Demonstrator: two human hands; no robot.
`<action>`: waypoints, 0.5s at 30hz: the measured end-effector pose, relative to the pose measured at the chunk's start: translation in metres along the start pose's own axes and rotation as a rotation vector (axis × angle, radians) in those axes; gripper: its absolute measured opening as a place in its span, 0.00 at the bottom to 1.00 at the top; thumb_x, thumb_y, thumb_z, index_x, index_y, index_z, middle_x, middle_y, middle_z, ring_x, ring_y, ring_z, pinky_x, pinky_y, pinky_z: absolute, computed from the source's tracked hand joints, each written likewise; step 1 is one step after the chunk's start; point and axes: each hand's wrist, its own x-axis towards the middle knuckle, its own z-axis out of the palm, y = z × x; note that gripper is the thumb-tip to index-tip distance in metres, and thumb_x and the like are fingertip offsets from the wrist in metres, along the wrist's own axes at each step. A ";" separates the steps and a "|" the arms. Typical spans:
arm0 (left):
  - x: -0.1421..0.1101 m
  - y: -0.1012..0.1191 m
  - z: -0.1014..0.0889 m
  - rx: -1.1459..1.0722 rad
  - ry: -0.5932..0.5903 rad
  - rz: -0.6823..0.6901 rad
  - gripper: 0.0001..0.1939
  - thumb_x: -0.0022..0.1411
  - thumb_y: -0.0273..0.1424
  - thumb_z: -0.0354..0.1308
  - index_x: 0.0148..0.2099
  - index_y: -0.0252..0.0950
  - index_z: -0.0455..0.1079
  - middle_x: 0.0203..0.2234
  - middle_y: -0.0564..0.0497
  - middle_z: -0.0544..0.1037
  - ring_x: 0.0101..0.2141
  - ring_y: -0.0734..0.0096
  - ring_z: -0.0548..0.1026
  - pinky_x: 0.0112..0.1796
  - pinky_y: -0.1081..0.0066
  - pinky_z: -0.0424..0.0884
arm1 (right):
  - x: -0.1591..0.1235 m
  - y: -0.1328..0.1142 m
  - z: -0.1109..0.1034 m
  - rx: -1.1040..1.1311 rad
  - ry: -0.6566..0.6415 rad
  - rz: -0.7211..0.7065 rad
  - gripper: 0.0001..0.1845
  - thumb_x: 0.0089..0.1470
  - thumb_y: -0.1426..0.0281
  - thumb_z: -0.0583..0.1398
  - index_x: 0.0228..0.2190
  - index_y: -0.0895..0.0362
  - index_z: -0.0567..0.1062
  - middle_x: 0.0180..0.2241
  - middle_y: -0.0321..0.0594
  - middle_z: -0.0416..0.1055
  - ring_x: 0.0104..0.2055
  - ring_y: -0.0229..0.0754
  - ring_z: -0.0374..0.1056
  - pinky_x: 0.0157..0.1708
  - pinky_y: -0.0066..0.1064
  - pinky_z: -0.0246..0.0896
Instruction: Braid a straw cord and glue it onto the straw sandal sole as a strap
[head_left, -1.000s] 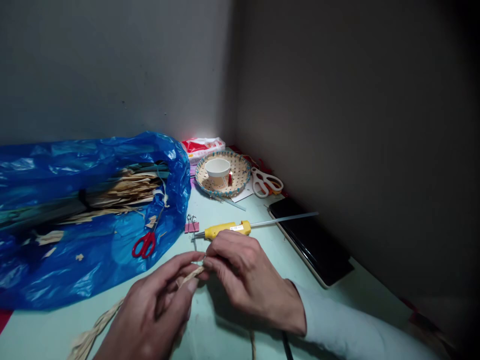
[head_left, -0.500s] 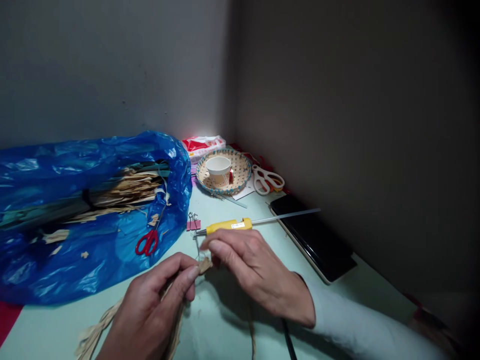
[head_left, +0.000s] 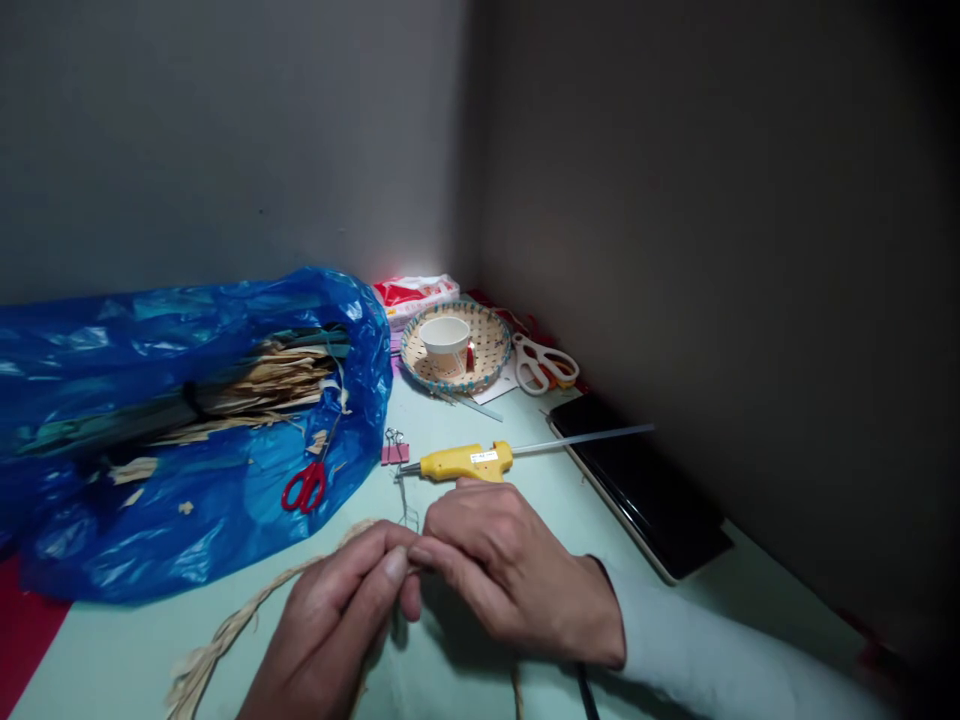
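Observation:
My left hand (head_left: 330, 615) is closed, thumb against forefinger, on a braided cord of pale dried plant fibre (head_left: 217, 648). The cord trails from behind this hand to the lower left and frays at its end. My right hand (head_left: 517, 575) comes in from the right, its fingers pinched against the left fingertips at the cord's tip. Both hands cover that tip. Just beyond them lies a yellow hot glue gun (head_left: 457, 462) with a clear glue stick in it, its nozzle pointing left. A pink binder clip (head_left: 395, 455) sits near the nozzle.
On the left, a blue plastic bag (head_left: 187, 545) holds a bundle of dried strips (head_left: 281, 378) and red-handled scissors (head_left: 305, 487). Behind stand a woven tray (head_left: 491, 345) with a paper cup (head_left: 445, 350) and white-handled scissors (head_left: 546, 362). A black tablet-like device (head_left: 637, 485) lies right.
The right hand has moved down and in, its fingers now against the left fingertips. The tan cord end seen before is now covered. The view has shifted slightly left.

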 end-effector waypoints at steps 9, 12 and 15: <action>-0.005 0.011 0.001 0.220 -0.047 0.156 0.11 0.65 0.35 0.53 0.31 0.41 0.73 0.24 0.54 0.76 0.27 0.68 0.74 0.31 0.72 0.68 | -0.003 -0.002 0.001 -0.129 0.083 -0.154 0.22 0.71 0.66 0.46 0.23 0.54 0.63 0.21 0.34 0.62 0.25 0.39 0.56 0.30 0.34 0.51; -0.010 0.008 -0.001 0.124 0.039 0.115 0.15 0.64 0.37 0.55 0.25 0.41 0.72 0.20 0.55 0.73 0.25 0.69 0.71 0.31 0.72 0.65 | 0.002 -0.005 -0.006 0.035 -0.023 -0.029 0.25 0.73 0.60 0.44 0.24 0.54 0.64 0.22 0.32 0.62 0.25 0.37 0.58 0.30 0.31 0.55; -0.015 0.000 -0.014 -0.051 0.144 -0.034 0.17 0.61 0.42 0.60 0.24 0.39 0.73 0.18 0.56 0.71 0.22 0.74 0.66 0.24 0.76 0.61 | 0.010 -0.008 -0.020 0.097 -0.032 0.148 0.23 0.73 0.62 0.44 0.28 0.54 0.66 0.26 0.33 0.66 0.27 0.36 0.62 0.30 0.28 0.56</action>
